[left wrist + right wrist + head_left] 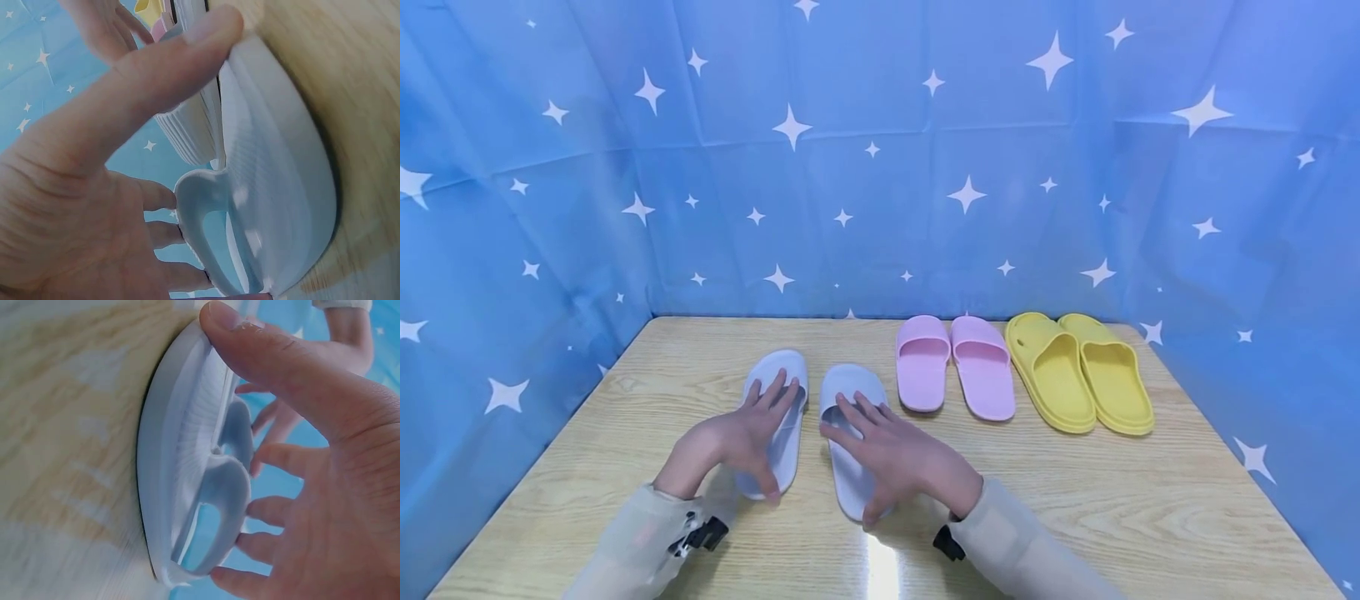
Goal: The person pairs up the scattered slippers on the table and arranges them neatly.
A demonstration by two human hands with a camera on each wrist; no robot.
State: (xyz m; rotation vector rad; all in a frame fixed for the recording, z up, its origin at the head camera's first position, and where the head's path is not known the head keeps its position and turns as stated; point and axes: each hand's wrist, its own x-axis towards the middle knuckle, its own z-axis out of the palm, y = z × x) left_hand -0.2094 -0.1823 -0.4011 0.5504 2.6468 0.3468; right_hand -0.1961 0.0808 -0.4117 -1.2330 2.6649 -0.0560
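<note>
A pair of pale grey-blue slippers lies on the wooden table, toes pointing away. Over the left slipper point(788, 454) my left hand point(747, 437) is spread, its fingertips at the strap. In the left wrist view, its thumb reaches the heel end of that slipper point(287, 169). My right hand point(901, 454) spans the right slipper point(847, 483) in the same way. The right wrist view shows its fingertips at the strap and its thumb against the heel edge of the slipper point(164, 462). Both soles rest on the table.
Beyond my right hand stand a pink pair of slippers point(921, 375) and a yellow pair point(1067, 392), side by side near the back of the table point(1187, 500). Blue cloth point(880, 183) with white stars hangs behind and on both sides.
</note>
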